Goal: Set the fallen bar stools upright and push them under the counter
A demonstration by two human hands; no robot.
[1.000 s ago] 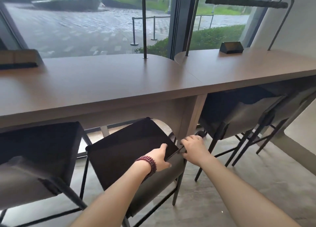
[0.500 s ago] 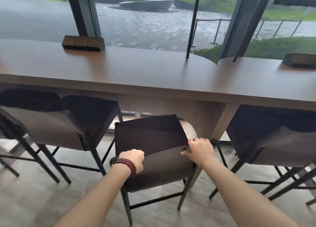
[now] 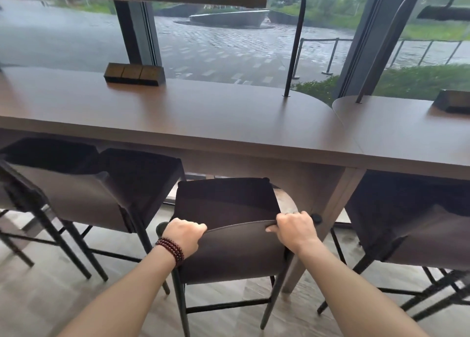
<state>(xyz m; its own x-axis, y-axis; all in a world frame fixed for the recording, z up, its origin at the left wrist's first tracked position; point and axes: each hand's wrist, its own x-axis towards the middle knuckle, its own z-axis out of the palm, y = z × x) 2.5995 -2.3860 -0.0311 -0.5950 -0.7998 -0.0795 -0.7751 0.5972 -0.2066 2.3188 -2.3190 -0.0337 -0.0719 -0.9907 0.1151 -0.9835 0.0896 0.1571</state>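
Observation:
A dark brown bar stool (image 3: pixel 229 250) stands upright on its black legs in front of me, its seat partly under the brown counter (image 3: pixel 203 118). My left hand (image 3: pixel 184 235), with a bead bracelet at the wrist, grips the left end of the stool's low backrest. My right hand (image 3: pixel 295 228) grips the right end of the same backrest edge. The stool faces the counter squarely, close to the counter's support panel (image 3: pixel 318 197).
Another stool (image 3: pixel 109 192) stands tucked under the counter on the left, with one more further left. A stool (image 3: pixel 417 225) sits under the adjoining counter on the right. A socket box (image 3: pixel 134 73) and a lamp post (image 3: pixel 295 44) stand on the counter. Windows lie behind.
The stool has turned from angled to square with the counter. My left hand moved from the right part of the backrest to its left end. My view swung left.

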